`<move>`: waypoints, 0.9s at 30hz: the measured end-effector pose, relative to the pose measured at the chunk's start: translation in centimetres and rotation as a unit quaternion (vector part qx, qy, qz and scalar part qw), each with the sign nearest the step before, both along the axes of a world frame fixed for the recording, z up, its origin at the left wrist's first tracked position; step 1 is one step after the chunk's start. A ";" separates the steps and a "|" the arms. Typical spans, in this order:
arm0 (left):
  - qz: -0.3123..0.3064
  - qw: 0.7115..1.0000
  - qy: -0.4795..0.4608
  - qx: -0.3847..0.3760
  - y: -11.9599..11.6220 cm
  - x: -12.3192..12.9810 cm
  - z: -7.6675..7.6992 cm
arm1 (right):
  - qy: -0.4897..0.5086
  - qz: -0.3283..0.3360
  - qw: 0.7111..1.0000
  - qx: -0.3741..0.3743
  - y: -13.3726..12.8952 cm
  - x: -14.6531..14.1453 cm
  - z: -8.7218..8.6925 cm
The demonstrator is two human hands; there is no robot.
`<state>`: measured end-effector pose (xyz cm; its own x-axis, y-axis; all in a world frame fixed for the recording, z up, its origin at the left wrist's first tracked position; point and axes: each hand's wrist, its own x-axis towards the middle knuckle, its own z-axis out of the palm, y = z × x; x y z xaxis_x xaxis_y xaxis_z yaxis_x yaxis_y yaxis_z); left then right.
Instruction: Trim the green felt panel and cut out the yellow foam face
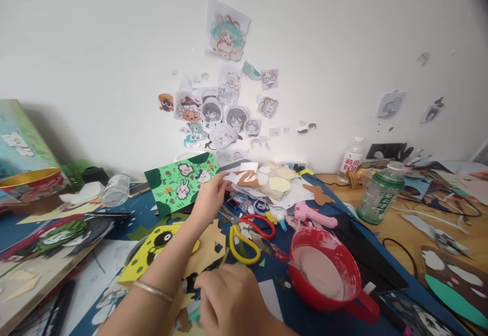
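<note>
My left hand [213,193] reaches forward over the desk, its fingers bent together at the right edge of the green picture [183,186] and beside the paper scraps [263,178]. What its fingertips hold, if anything, is too small to tell. Low in the middle, my right hand [229,298] is closed, with whatever is inside hidden. Just beyond it lie scissors with red and yellow handles [244,254]. Under my left forearm is a yellow spotted paper piece [143,260]. A red cup [324,270] of pinkish liquid stands to the right of my right hand.
A pink glue gun [314,216] lies behind the cup. On the right stand a green bottle [381,193] and a clear bottle [353,158], with cables nearby. A clear jar [116,189], a red-and-gold bowl [34,188] and a board [41,280] are at the left.
</note>
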<state>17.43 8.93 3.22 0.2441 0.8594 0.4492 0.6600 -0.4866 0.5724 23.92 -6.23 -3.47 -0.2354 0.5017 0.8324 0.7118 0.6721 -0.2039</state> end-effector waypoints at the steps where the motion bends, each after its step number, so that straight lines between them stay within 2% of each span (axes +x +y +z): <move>1: -0.001 1.000 -0.005 0.001 0.0 -0.1 0.1 | -0.005 0.002 1.000 0.000 0.0 0.0 0.1; 11: 0.002 1.000 -0.002 0.025 -0.5 0.0 0.9 | -0.038 0.004 0.999 -0.013 0.1 0.2 0.3; 13: 0.008 0.999 0.000 0.037 -1.0 -0.3 1.9 | -0.031 -0.002 1.000 -0.002 0.2 0.2 0.2; 16: 0.049 0.995 -0.010 0.091 -2.4 -1.5 4.5 | -0.027 -0.005 1.000 0.009 0.2 0.1 0.3; 19: 0.097 0.978 -0.042 0.182 -4.7 -3.1 7.5 | -0.026 -0.007 1.000 0.009 0.1 0.1 0.5; 21: 0.107 0.970 -0.067 0.210 -6.4 -3.9 9.0 | -0.030 -0.010 0.999 0.005 0.0 0.2 0.5; 24: 0.092 0.971 -0.074 0.208 -7.8 -4.3 10.1 | -0.044 -0.014 0.999 -0.014 0.1 0.3 0.3; 27: 0.085 0.985 0.002 0.151 -7.2 -4.7 9.8 | -0.066 -0.026 0.996 -0.061 0.3 0.4 -0.3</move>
